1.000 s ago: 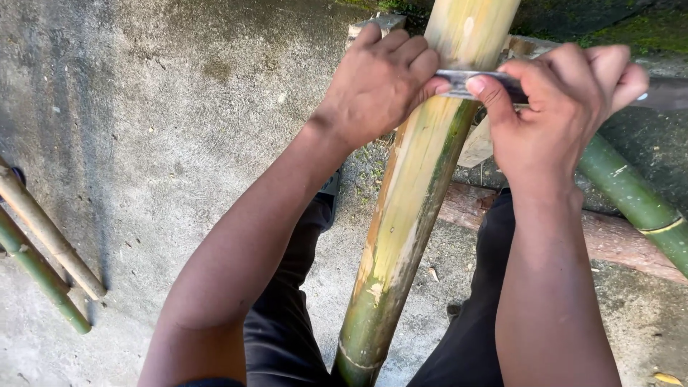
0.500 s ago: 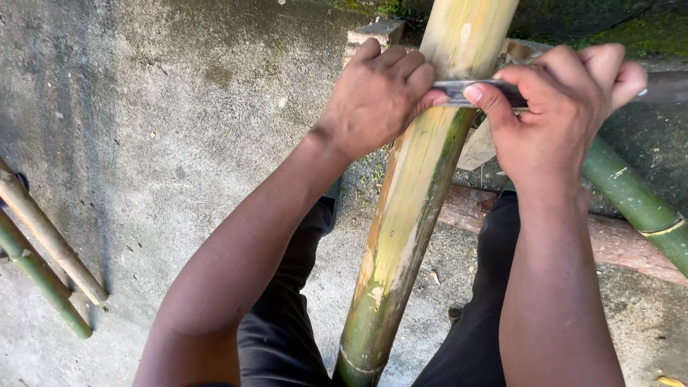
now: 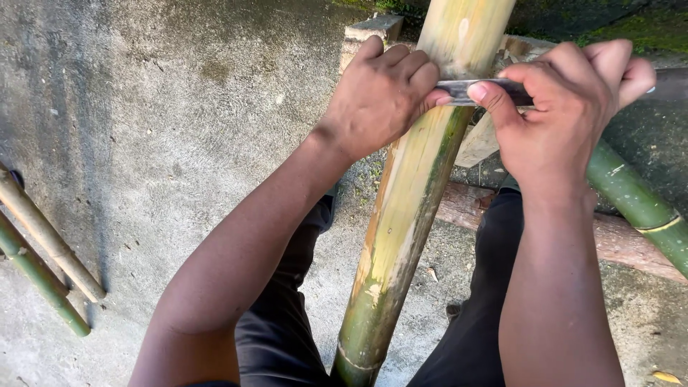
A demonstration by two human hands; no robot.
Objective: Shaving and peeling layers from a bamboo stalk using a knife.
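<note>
Bamboo pole [image 3: 412,208]: thick, yellow-green, running near to far between the legs.
Blade [image 3: 459,91]: grey metal, lying across the pole's far part.
Left hand [image 3: 380,97]: fingers curled, pinching the blade's left end.
Right hand [image 3: 559,107]: clenched on the blade's right end.
</note>
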